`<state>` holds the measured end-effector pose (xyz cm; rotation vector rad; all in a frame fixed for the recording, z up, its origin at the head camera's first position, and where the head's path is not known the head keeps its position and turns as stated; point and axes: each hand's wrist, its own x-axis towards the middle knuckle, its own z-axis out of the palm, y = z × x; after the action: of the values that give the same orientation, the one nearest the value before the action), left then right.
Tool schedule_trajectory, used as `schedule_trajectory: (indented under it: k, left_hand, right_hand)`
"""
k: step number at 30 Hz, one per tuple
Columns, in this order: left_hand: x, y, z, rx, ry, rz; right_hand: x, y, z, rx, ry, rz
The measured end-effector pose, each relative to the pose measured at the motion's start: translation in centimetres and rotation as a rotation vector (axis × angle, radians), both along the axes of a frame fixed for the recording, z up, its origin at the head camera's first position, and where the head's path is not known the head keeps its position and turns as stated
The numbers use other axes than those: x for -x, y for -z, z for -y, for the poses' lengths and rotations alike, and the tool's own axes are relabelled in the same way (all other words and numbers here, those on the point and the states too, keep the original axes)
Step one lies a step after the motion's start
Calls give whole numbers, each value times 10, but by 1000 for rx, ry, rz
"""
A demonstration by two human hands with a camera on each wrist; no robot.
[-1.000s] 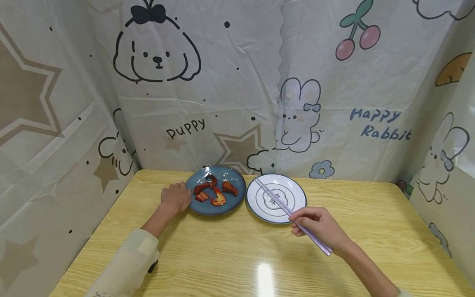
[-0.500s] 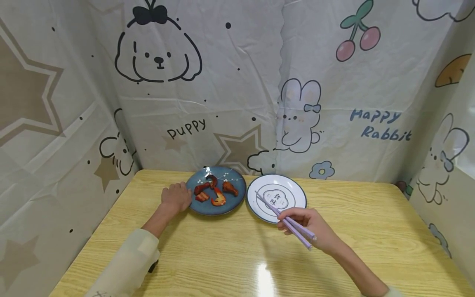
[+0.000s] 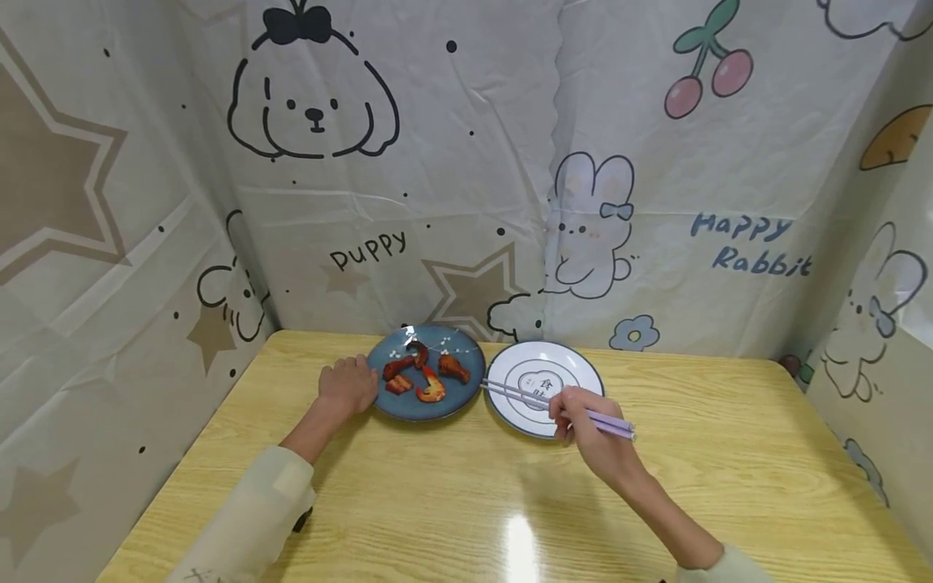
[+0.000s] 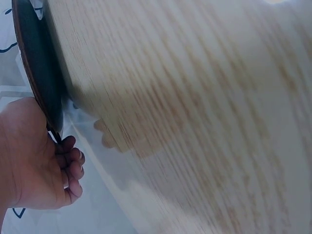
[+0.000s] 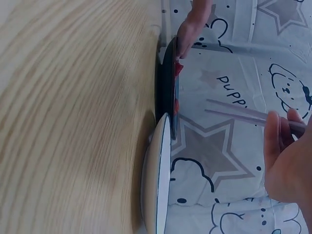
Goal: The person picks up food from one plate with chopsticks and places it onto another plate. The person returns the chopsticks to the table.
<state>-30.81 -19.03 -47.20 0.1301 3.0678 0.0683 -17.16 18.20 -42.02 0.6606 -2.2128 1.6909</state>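
Observation:
My left hand (image 3: 349, 385) grips the left rim of a blue plate (image 3: 455, 398). In the left wrist view its fingers (image 4: 73, 168) curl at the plate's edge. On that plate lie several food pieces, among them a drumstick (image 3: 453, 368), a shrimp (image 3: 432, 387) and a small striped meat piece (image 3: 398, 384). My right hand (image 3: 594, 429) holds a pair of light purple chopsticks (image 3: 521, 394) over a white plate (image 3: 508, 414) with a blue rim. Their tips are slightly apart, near the blue plate's right edge. In the right wrist view the chopsticks (image 5: 236, 113) hang above both plates.
Both plates stand side by side at the back of a wooden table (image 3: 437, 502). A printed cloth (image 3: 466, 162) with cartoon drawings hangs behind and along the sides. A small dark red and green thing (image 3: 794, 366) sits at the table's back right corner.
My right hand has moved left and turned, swinging the chopstick tips from over the white plate toward the blue plate. The left hand has stayed at the blue plate's rim.

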Motion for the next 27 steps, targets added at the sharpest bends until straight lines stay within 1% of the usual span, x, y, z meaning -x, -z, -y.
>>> schedule_trajectory:
  k: [3,5,8,11,14,16,19,24,27]
  left_hand:
    - [0,-1,0,3,0,-2]
    - [0,-2,0,4,1,-2]
    - [0,-3,1,3,1,-5]
    - [0,-3,1,4,2,-9]
    - [0,-2,3,1,7,-19]
    - [0,-2,4,2,8,-23]
    - [1,-2,5,-1,8,-20]
    - [2,1,5,-13,17,-17]
    - [2,2,5,-10,22,-19]
  right_hand:
    - [4,-4,5,62,43,103]
    - [8,-5,8,95,64,133]
    - [14,-5,11,135,105,142]
    - [22,-5,15,147,157,133]
    - [29,-6,18,149,186,114]
    - [34,-6,21,151,179,100]
    - [40,-6,24,147,148,104]
    - [47,-5,24,140,89,116]
    - [51,-5,24,126,76,116]
